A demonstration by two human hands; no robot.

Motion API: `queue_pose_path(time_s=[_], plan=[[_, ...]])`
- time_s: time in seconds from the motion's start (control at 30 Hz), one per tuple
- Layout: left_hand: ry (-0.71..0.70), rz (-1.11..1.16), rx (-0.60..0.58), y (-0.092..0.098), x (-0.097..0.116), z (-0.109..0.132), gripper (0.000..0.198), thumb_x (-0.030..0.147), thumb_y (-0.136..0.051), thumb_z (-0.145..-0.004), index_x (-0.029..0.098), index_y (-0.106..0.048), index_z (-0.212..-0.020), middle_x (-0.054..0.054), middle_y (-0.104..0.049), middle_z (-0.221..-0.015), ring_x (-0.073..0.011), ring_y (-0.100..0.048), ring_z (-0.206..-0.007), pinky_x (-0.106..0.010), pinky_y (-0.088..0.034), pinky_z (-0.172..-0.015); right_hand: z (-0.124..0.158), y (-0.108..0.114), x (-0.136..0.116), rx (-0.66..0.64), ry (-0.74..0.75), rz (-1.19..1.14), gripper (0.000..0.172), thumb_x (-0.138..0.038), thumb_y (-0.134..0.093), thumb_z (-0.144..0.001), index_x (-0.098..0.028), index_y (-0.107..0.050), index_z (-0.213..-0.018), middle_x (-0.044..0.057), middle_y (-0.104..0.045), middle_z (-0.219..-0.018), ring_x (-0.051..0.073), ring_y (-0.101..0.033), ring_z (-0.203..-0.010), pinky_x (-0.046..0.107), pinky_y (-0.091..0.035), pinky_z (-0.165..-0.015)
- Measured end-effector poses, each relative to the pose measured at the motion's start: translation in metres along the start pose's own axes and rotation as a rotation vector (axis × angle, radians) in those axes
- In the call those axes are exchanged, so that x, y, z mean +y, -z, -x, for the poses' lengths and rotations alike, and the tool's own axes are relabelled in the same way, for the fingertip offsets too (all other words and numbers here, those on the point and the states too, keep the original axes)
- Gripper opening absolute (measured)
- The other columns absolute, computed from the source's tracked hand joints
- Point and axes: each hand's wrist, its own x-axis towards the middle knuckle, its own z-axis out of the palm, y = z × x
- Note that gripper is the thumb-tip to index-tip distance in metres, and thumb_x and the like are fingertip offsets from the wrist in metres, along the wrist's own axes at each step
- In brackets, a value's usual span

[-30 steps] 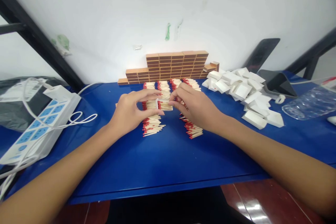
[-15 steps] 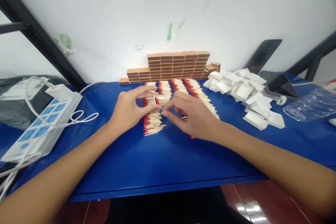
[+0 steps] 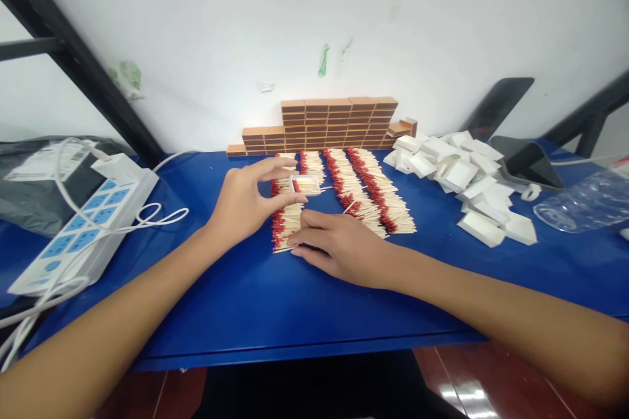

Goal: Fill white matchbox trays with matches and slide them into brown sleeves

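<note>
My left hand (image 3: pixel 243 200) grips a small white matchbox tray (image 3: pixel 308 191) between thumb and fingers, above the match rows. Red-headed matches lie inside the tray. My right hand (image 3: pixel 341 245) is lower and to the right, its thumb and fingertips pinched at the near end of the leftmost row of matches (image 3: pixel 285 226); the fingers partly hide what they grip. Two longer rows of red-headed matches (image 3: pixel 381 196) slant across the table to the right of the tray, one partly behind my right hand. A shorter row of matches (image 3: pixel 313 163) lies behind the tray.
Brown matchboxes (image 3: pixel 339 121) are stacked against the wall. White empty trays (image 3: pixel 459 170) are heaped at the right, near a dark phone-like device (image 3: pixel 525 160) and a clear plastic bottle (image 3: pixel 584 200). A power strip (image 3: pixel 83 229) with white cables lies left on the blue table (image 3: pixel 275 314).
My right hand has moved from beside the tray down and toward me, to the near end of the leftmost match row. My left hand still holds the tray, now more openly visible.
</note>
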Motion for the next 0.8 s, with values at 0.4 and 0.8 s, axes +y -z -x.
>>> queue_pose_path(time_s=[0.4, 0.8], plan=[[0.004, 0.005, -0.012, 0.000, 0.000, 0.000, 0.052, 0.046, -0.092, -0.080, 0.026, -0.075, -0.124, -0.006, -0.082, -0.119, -0.0276, -0.080, -0.103, -0.037, -0.065, -0.091, -0.003, 0.008, -0.010, -0.113, -0.097, -0.005, 0.014, -0.025, -0.059, -0.107, -0.018, -0.071, -0.107, 0.006, -0.065, -0.106, 0.017, -0.067, -0.084, 0.029, -0.050, -0.071], [0.003, -0.013, -0.012, 0.001, -0.001, -0.001, 0.053, 0.048, -0.092, -0.080, 0.026, -0.075, -0.125, -0.007, -0.082, -0.120, -0.0286, -0.081, -0.102, -0.037, -0.066, -0.088, -0.002, 0.008, -0.012, -0.165, -0.072, -0.002, 0.014, -0.027, -0.059, -0.108, -0.017, -0.069, -0.110, 0.007, -0.067, -0.111, 0.019, -0.070, -0.092, 0.031, -0.053, -0.075]])
